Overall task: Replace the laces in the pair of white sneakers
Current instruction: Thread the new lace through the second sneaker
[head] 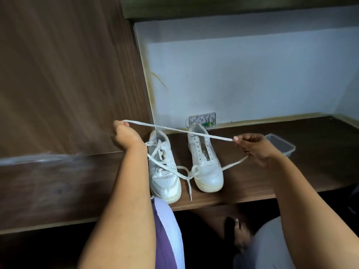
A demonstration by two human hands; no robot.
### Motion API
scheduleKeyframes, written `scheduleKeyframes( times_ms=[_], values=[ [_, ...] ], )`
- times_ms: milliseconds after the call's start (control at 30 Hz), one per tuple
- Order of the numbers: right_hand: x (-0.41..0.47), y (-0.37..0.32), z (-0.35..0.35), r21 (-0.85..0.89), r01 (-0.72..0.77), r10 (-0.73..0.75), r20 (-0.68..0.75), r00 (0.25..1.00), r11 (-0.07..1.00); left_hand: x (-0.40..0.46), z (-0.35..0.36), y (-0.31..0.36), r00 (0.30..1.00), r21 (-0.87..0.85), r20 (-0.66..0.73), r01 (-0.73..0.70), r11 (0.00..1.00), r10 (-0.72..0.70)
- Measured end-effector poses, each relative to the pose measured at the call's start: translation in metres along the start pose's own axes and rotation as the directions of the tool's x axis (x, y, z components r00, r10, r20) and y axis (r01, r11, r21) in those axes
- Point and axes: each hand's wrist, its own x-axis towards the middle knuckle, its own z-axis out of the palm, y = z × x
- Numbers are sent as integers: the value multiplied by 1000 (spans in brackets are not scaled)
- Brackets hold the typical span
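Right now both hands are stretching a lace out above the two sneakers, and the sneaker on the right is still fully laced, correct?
Not quite. The head view shows the right sneaker with empty eyelets. The left hand and right hand do stretch a lace above both.

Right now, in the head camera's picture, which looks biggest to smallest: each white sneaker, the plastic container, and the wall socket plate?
1. Left sneaker and right sneaker: they look about alike, so no ranking between them.
2. Plastic container, partly hidden behind the right hand.
3. Wall socket plate, smallest, though farthest from the camera.
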Motion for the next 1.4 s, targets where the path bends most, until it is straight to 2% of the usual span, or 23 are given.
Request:
scheduleKeyframes(
  times_ms=[100,200,233,300,333,367,400,433,467,533,567,600,700,800,967,1067,1167,1233,1267,1300,1333,1367,1400],
  values=[
    [7,9,-15,-97,-49,22,-263,964,994,-3,-4,1,983,-3,-177,-39,999,38],
    [13,15,-24,3,-81,68,-567,821,997,-4,-11,0,981,223,-181,-31,974,72],
    [15,16,-24,42,-56,70,-626,776,998,-2,-10,-4,990,320,-113,-46,946,86],
    [13,9,-15,82,22,32,-600,799,996,-2,-7,-15,991,529,124,-115,841,57],
    [11,3,-5,74,66,-18,-528,849,995,-6,-5,-20,971,694,239,-167,701,-6],
    [7,-4,8,88,115,-66,-432,900,989,-16,-2,-24,942,848,325,-255,464,-77],
    [3,-10,22,106,152,-110,-325,939,983,-28,1,-29,908,901,410,-388,195,-83],
    [-1,-15,37,151,177,-143,-209,967,973,-43,6,-36,833,832,552,-547,91,-40],
    [-5,-21,52,181,190,-174,-100,980,965,-58,12,-42,725,728,685,-679,99,-67],
    [-10,-28,75,176,231,-241,39,970,957,-84,23,-51,540,558,826,-738,381,-164],
    [-12,-31,83,166,253,-267,67,961,953,-89,26,-56,508,536,838,-694,481,-201],
    [-12,-32,87,149,277,-289,69,955,949,-95,26,-60,485,531,842,-670,518,-236],
    [-14,-35,84,136,291,-299,39,954,947,-92,18,-57,431,542,839,-705,458,-331],
    [-14,-31,69,88,260,-266,70,961,962,-75,17,-40,485,518,847,-665,538,-216],
    [-10,-19,28,-63,163,-165,-21,986,985,-25,7,-5,802,274,561,-413,868,205],
    [-9,-18,8,-72,172,-178,-86,980,983,1,-3,9,866,209,340,-451,868,368],
    [-5,-16,0,-146,170,-187,-111,976,974,21,-13,8,889,334,169,-459,824,426],
    [-2,-12,3,-190,147,-176,-146,973,971,25,-16,6,896,562,181,-433,705,406],
    [-1,-10,7,-210,140,-176,-166,970,968,22,-16,4,904,767,225,-395,505,364],
    [-1,-8,12,-231,132,-174,-173,969,964,15,-16,2,909,920,284,-348,181,306],
    [-2,-8,18,-258,129,-172,-155,973,958,2,-15,0,905,935,352,-326,-140,239],
    [-3,-8,27,-292,134,-171,-107,979,947,-11,-11,-5,886,876,433,-370,-309,168],
    [-5,-10,36,-324,143,-163,-37,986,935,-23,-4,-12,846,816,527,-476,-329,80]
  ],
)
